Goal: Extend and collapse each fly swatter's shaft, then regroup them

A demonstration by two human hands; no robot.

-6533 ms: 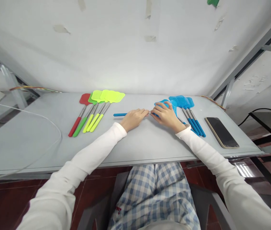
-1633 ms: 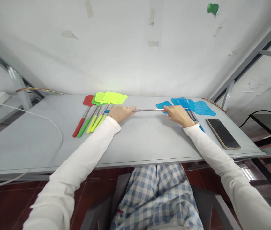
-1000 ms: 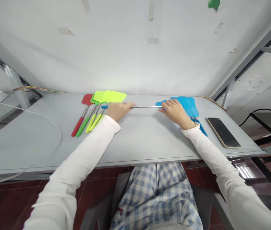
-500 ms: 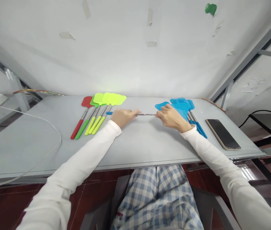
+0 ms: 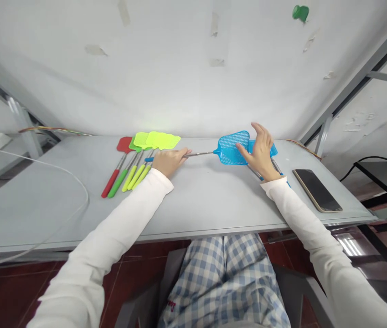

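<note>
My left hand [image 5: 169,161] is closed around the blue handle and lower metal rod of a blue fly swatter [image 5: 233,148], which lies level across the middle with its perforated head to the right. My right hand [image 5: 261,152] is open, thumb and fingers spread, at the far edge of that head; whether the thumb touches it I cannot tell. Behind and under my right hand lie other blue fly swatters [image 5: 274,149], partly hidden. Left of my left hand are a red fly swatter [image 5: 124,144], a green fly swatter [image 5: 117,183] and several yellow fly swatters [image 5: 162,140].
A smartphone [image 5: 317,190] lies at the right of the grey table [image 5: 200,205]. A white cable [image 5: 77,180] curves over the left side. A white wall [image 5: 179,91] with tape scraps stands behind. Metal frame posts [image 5: 326,132] rise at both sides.
My right hand has let go of the metal rod, opened, and moved right to the swatter's head. My left hand shifted slightly left with the swatter, whose head now shows fully.
</note>
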